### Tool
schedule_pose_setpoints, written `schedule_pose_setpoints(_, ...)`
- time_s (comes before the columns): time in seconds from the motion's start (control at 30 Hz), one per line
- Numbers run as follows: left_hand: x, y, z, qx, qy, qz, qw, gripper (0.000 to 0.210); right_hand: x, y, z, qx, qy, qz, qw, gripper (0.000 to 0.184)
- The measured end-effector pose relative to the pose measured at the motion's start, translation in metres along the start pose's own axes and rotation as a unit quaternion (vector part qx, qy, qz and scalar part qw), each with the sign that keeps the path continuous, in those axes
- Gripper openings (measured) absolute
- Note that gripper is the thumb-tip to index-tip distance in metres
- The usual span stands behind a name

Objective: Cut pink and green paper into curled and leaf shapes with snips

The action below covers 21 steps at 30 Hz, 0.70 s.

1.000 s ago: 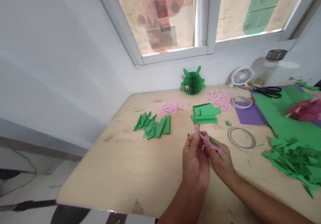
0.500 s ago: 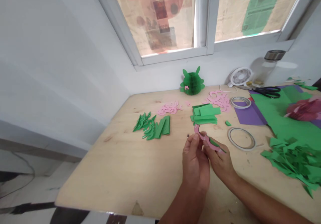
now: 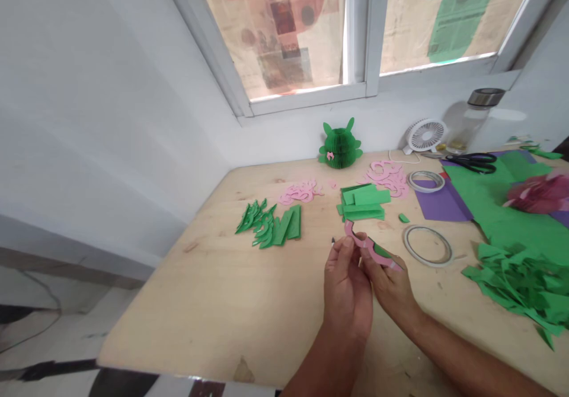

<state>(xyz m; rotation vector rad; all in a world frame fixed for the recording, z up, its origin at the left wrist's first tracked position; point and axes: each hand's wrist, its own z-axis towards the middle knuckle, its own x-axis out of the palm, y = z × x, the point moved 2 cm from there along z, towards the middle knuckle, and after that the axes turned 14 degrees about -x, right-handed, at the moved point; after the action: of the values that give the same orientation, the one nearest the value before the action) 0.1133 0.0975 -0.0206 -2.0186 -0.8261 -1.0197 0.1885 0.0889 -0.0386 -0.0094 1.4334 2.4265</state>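
A curved pink paper cutout (image 3: 349,229) is held between both hands above the table. My left hand (image 3: 347,287) pinches its near part between thumb and fingers. My right hand (image 3: 393,284) grips the other end, where a green paper piece (image 3: 380,252) shows against the pink. Just beyond my left fingers a dark pointed tip (image 3: 333,240) shows; the rest of it is hidden. Past the hands lies a stack of green paper strips (image 3: 362,201), with a small green scrap (image 3: 403,218) to its right.
Pink cutouts (image 3: 299,192) and folded green pieces (image 3: 264,225) lie left. A green paper figure (image 3: 340,148) stands by the wall. Tape rolls (image 3: 450,249), black scissors (image 3: 473,162), a fan (image 3: 425,135), a bottle (image 3: 471,121) and green scraps (image 3: 524,284) are right.
The right end of the pink cutout has tilted slightly, showing more of the pink and green faces. Both hands stay in nearly the same place.
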Motion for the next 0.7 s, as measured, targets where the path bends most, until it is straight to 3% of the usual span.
schedule_pose_setpoints(0.17,-0.004,-0.008,0.003,0.013,0.005,0.014,1.0,0.011,-0.002,0.002,0.002,0.004,0.024,0.01,1.0,0.028)
schedule_pose_setpoints(0.33,-0.009,-0.022,0.003,0.03,0.019,0.062,0.997,0.01,-0.005,-0.001,0.004,0.038,-0.007,0.052,0.998,0.024)
schedule_pose_setpoints(0.43,-0.014,-0.033,0.003,0.012,0.007,0.133,0.991,0.011,-0.006,-0.007,0.007,0.078,-0.036,0.109,0.99,0.033)
schedule_pose_setpoints(0.53,-0.02,-0.048,0.004,-0.007,-0.013,0.219,0.976,0.013,-0.008,-0.01,0.011,0.109,-0.043,0.154,0.981,0.036)
schedule_pose_setpoints(0.7,-0.024,-0.068,0.01,-0.056,0.01,0.361,0.931,0.014,-0.01,-0.015,0.018,0.176,-0.02,0.194,0.965,0.035)
